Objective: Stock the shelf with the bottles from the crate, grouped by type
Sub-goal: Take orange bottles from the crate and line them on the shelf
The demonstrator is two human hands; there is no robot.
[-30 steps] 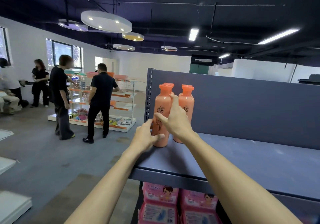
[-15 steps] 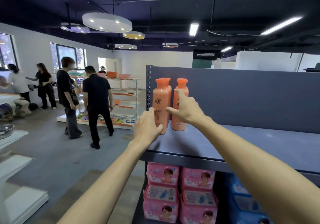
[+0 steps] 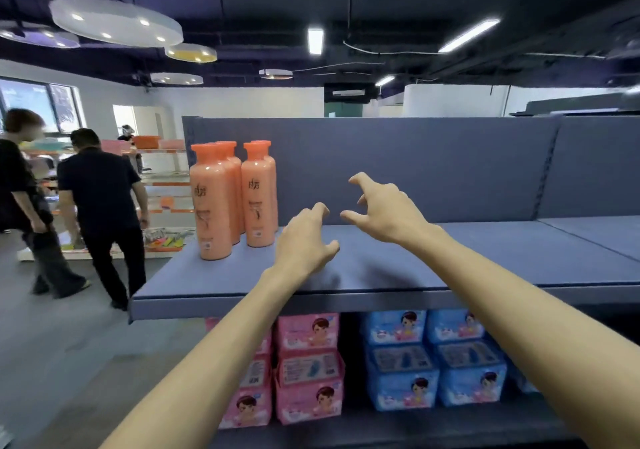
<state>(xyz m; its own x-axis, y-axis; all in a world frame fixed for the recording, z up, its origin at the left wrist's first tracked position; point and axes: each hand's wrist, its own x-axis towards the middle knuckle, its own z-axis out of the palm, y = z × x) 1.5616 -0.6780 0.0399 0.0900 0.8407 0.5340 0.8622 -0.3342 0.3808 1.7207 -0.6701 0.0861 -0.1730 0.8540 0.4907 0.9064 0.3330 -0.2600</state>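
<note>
Several orange bottles with orange caps stand upright in two rows at the left end of the grey-blue top shelf. Another front bottle stands just right of them. My left hand hovers over the shelf to the right of the bottles, fingers loosely curled, holding nothing. My right hand is a little higher and further right, fingers spread and bent, also empty. Neither hand touches a bottle. No crate is in view.
Below the top shelf sit pink packs and blue packs. The shelf's back panel rises behind my hands. Two people in dark clothes stand on the floor at the left, near another display rack.
Both hands have let go of the orange bottles and moved right, away from them. The view has swung right and down, showing more of the shelf and the packs below.
</note>
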